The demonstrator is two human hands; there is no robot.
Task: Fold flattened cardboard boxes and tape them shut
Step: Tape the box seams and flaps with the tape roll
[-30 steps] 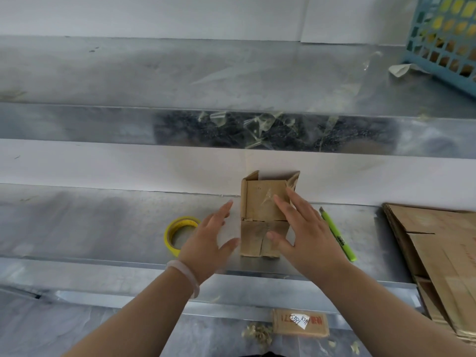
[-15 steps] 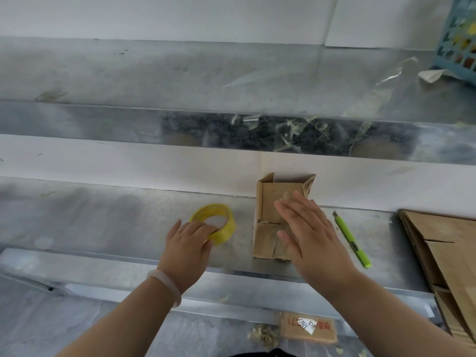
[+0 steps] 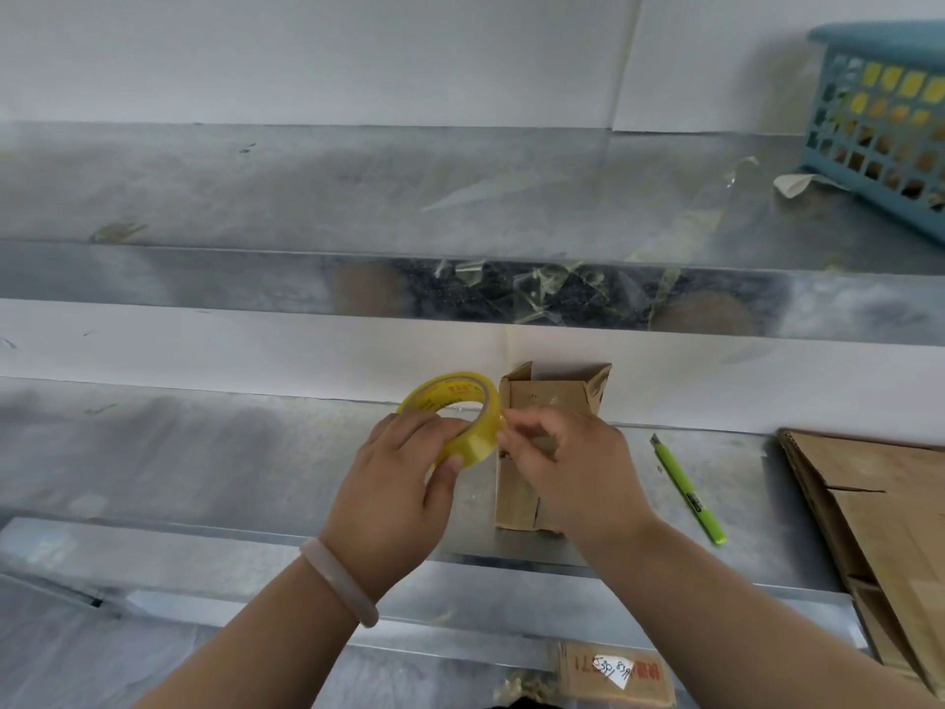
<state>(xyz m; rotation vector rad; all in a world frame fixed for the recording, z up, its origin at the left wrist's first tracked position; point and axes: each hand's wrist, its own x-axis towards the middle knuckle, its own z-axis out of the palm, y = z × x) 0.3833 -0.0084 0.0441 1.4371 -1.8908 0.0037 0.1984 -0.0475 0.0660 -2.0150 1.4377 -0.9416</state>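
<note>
Head view: left hand (image 3: pixel 394 486) fingers (image 3: pixel 432 427) clamp yellow tape roll (image 3: pixel 475 445); right hand (image 3: pixel 575 470) fingers (image 3: pixel 517 445) pinch its edge; brown box (image 3: pixel 552 396) upright, open-topped.

Left hand (image 3: pixel 394 486) around tape roll (image 3: pixel 475 445)

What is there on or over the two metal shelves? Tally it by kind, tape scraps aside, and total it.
Tape roll: 1, in the left hand
Folded cardboard box: 1
Green knife: 1
Blue basket: 1
Stack of flat cardboard: 1
Total: 5
</note>
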